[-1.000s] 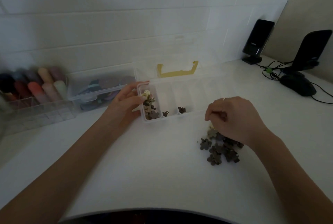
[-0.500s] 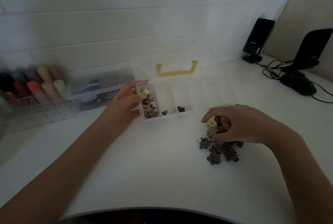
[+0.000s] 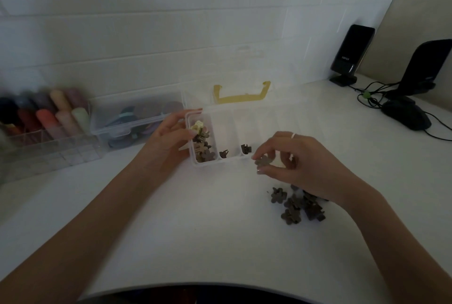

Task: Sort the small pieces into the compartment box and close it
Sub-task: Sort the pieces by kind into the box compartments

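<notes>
The right hand [image 3: 297,162] has its grip closed on one dark flower-shaped clip [image 3: 263,161], pinched between thumb and forefinger just beside the near wall of the open compartment box [image 3: 221,163]. The left hand [image 3: 171,136] grips the box's left end. Below the right grip, loose clips [image 3: 297,203] lie piled on the bench [image 3: 195,230].

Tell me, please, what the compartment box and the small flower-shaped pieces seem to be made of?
Compartment box: probably clear hard plastic, since the white table shows through its thin walls; its handle is opaque yellow. Flower-shaped pieces: likely matte moulded plastic, dull brown-grey without shine, though the dim light leaves this uncertain.
</notes>
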The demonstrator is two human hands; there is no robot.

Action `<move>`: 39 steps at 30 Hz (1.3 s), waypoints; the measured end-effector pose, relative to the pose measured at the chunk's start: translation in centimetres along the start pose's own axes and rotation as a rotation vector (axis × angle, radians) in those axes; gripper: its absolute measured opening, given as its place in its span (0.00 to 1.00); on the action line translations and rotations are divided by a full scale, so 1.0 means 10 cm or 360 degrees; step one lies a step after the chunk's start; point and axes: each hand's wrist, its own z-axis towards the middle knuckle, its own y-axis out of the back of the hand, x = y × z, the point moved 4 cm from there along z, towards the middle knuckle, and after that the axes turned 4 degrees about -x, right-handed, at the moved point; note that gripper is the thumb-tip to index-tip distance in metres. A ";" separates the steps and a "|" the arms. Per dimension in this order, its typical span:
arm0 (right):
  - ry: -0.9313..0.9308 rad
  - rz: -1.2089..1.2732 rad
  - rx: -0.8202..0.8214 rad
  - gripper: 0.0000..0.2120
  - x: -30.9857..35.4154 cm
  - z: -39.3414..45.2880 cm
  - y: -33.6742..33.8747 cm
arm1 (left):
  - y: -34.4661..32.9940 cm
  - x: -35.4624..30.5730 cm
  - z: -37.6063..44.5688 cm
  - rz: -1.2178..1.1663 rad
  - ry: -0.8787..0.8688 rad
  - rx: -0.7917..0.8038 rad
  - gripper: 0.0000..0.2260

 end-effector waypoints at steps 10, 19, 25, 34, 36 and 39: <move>0.0225 0.0002 -0.0373 0.09 0.49 0.31 -0.24 | -0.01 -0.01 -0.01 0.0029 -0.0025 -0.0005 0.21; 0.0380 -0.0383 -0.0339 0.06 0.39 0.43 -0.32 | -0.01 -0.02 -0.02 0.0039 -0.0006 -0.0062 0.18; 0.0086 -0.0207 -0.0507 0.04 0.01 0.10 0.09 | 0.00 -0.01 -0.01 0.0082 0.0012 -0.0070 0.19; -0.0719 0.0026 -0.0895 0.12 -0.56 -0.26 0.36 | -0.01 -0.01 -0.01 0.0052 0.0021 -0.0132 0.18; -0.0848 -0.0015 -0.0967 0.12 -0.62 -0.27 0.30 | -0.01 -0.01 -0.01 0.0027 0.0014 -0.0134 0.17; -0.0974 0.0187 -0.1068 0.07 -0.62 -0.28 0.20 | -0.02 -0.03 -0.01 0.0003 -0.0003 -0.0134 0.15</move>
